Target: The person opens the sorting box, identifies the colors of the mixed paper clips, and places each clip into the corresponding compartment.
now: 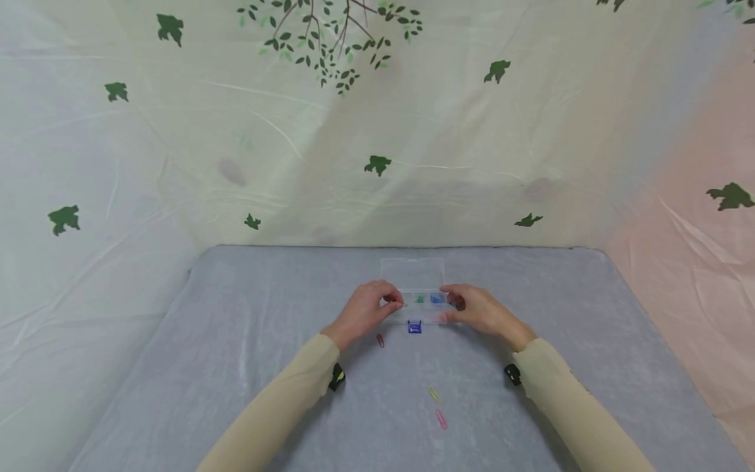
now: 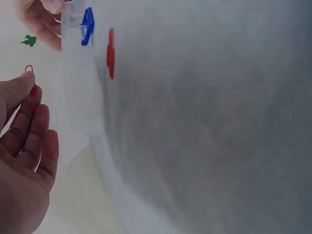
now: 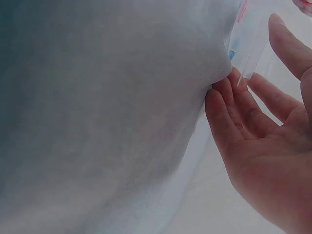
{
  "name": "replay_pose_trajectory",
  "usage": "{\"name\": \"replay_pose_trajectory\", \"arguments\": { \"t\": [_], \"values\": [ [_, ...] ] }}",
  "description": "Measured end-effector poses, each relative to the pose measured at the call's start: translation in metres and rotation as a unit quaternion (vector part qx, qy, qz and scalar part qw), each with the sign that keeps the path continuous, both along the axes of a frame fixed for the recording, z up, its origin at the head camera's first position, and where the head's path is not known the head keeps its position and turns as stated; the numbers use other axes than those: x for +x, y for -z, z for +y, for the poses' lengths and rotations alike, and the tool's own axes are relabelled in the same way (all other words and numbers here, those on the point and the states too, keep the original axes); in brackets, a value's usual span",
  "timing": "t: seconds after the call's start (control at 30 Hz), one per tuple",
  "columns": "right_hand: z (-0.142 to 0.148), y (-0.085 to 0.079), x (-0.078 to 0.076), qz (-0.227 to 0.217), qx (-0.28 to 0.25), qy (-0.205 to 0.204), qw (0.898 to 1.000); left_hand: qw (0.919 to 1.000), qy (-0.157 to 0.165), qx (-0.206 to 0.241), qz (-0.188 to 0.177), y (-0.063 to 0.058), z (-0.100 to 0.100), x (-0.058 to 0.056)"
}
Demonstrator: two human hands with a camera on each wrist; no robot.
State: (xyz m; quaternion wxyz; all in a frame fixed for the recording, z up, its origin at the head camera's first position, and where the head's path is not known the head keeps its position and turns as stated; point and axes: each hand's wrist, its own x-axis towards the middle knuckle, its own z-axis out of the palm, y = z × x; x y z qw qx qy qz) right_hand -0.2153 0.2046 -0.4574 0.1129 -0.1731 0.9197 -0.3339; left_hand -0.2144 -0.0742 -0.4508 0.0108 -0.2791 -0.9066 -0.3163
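Note:
A clear plastic compartment box (image 1: 421,316) lies on the cloth, its clear lid (image 1: 413,272) raised behind it and a blue latch (image 1: 415,326) at its front. Between thumb and forefinger my left hand (image 1: 366,308) pinches a red paper clip (image 2: 29,68) over the box's left part. My right hand (image 1: 483,309) holds the right end of the box, fingers round the end and thumb toward the front. Green clips (image 1: 420,299) and blue clips (image 1: 437,298) sit in back compartments; pinkish ones show near the right thumb.
Another red paper clip (image 1: 380,340) lies in front of the box. Nearer to me are a yellow paper clip (image 1: 434,394) and a pink paper clip (image 1: 441,419). Grey cloth (image 1: 265,295) covers the table, and a pale printed curtain (image 1: 330,164) hangs behind.

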Motion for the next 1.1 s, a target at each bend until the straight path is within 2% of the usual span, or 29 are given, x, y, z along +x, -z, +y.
{"name": "replay_pose_trajectory", "arguments": {
  "t": [0.73, 1.1],
  "values": [
    [-0.001, 0.000, -0.001, -0.002, 0.000, -0.002, 1.000, 0.9989, -0.003, -0.047, -0.003, 0.008, -0.001, -0.007],
    [0.000, 0.000, 0.000, -0.001, 0.001, -0.003, 1.000, 0.9991, 0.006, -0.042, -0.007, 0.012, -0.002, -0.008]
  ]
}}
